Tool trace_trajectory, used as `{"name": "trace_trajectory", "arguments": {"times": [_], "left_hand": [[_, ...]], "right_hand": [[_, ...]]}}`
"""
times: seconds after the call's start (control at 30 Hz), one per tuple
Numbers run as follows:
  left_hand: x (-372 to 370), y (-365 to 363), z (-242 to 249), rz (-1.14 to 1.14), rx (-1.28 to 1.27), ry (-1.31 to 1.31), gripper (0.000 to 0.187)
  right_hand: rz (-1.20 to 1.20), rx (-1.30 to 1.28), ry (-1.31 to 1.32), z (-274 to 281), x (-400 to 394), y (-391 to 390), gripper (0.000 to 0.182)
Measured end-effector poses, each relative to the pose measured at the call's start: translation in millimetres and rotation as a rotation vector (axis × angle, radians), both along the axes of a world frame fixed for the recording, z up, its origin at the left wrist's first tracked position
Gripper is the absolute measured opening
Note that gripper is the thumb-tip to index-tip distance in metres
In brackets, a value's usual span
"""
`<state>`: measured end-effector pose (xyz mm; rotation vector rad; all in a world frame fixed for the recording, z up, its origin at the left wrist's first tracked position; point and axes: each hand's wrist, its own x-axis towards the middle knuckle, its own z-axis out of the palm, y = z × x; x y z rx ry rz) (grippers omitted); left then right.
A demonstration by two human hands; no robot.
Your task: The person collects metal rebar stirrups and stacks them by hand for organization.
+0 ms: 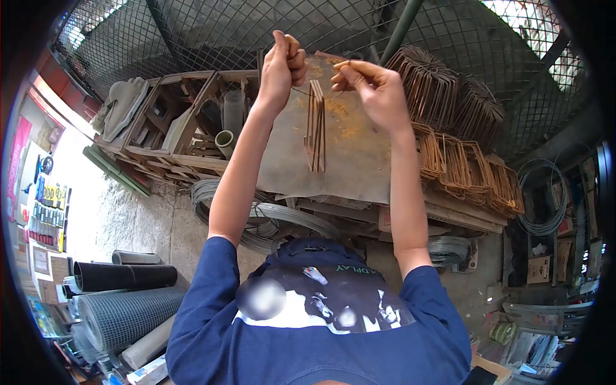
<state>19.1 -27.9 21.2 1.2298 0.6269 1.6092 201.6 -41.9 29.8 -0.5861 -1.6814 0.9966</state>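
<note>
A small bundle of bent rusty steel stirrups [316, 131] stands on the worn sheet-covered work table [359, 167] in front of me. A thin tie wire [299, 92] runs beside the upper part of the bundle, toward both hands; whether it goes right round the rods is too fine to tell. My left hand [282, 72] is closed in a fist on the left, thumb raised, at the wire's left end. To the right of the bundle, my right hand [373, 90] pinches the wire's other end between thumb and fingers.
Stacked rusty stirrups [459, 157] fill the table's right side, with taller bundles [427, 83] behind. Wooden compartments [186, 115] stand left. Wire coils [292, 218] lie below the table's front. Mesh rolls [131, 314] are at lower left. A mesh fence [256, 25] closes the back.
</note>
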Motion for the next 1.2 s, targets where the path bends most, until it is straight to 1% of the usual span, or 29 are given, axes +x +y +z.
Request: {"name": "trace_trajectory", "arguments": {"times": [0.03,0.1,0.17,0.23,0.27,0.37,0.43,0.5,0.53,0.6,0.7,0.83,0.9,1.03,1.1,1.2], "left_hand": [[-1.9,-0.9,2.4,0.0,0.002,0.001,0.05],[-3.0,-3.9,9.4,-0.111,-0.036,-0.083,0.051],[-0.9,-1.8,1.7,-0.152,-0.03,-0.109,0.049],[5.5,-0.2,-10.0,-0.032,-0.071,-0.103,0.05],[8.5,1.4,-16.3,0.028,-0.054,-0.14,0.052],[8.6,2.4,-26.9,0.092,-0.041,-0.203,0.053],[8.8,2.3,-26.5,0.097,-0.046,-0.219,0.055],[6.3,-0.8,-24.3,0.008,0.015,-0.16,0.057],[5.1,-1.6,-22.3,0.01,0.014,-0.16,0.057],[5.3,-3.8,-17.8,-0.052,0.029,-0.224,0.058],[9.8,-6.5,-13.7,-0.035,0.053,-0.208,0.058],[11.1,-6.0,-11.0,-0.026,0.064,-0.202,0.058],[9.8,-5.7,-9.2,-0.037,0.049,-0.227,0.058],[11.1,-7.0,-2.6,-0.073,0.043,-0.242,0.059],[12.5,-7.0,0.5,-0.078,0.071,-0.178,0.061],[13.1,-8.1,6.1,-0.077,0.072,-0.212,0.061]], "right_hand": [[0.0,0.002,0.001,2.6,3.0,0.2,0.017],[0.023,-0.054,0.066,6.5,7.9,0.2,0.018],[-0.007,-0.037,0.031,-3.0,9.9,3.3,0.018],[-0.002,-0.056,-0.045,-26.0,10.5,13.3,0.02],[0.04,-0.116,-0.04,-32.9,10.5,16.1,0.021],[-0.01,-0.142,-0.023,-47.9,13.0,18.8,0.022],[-0.006,-0.128,-0.07,-51.2,16.3,19.3,0.023],[0.001,-0.13,-0.058,-51.8,16.4,17.7,0.024],[0.003,-0.131,-0.058,-51.3,16.6,16.8,0.024],[0.034,-0.164,0.0,-49.6,18.7,14.0,0.024],[0.089,-0.191,0.004,-47.3,20.8,13.0,0.024],[0.089,-0.198,0.014,-43.0,24.6,11.9,0.024],[0.066,-0.142,-0.05,-41.1,27.3,10.6,0.023],[0.064,-0.142,-0.055,-41.6,28.8,8.8,0.022],[0.089,-0.171,-0.012,-39.2,29.4,6.2,0.022],[0.079,-0.134,-0.028,-37.1,32.4,6.4,0.021]]}}
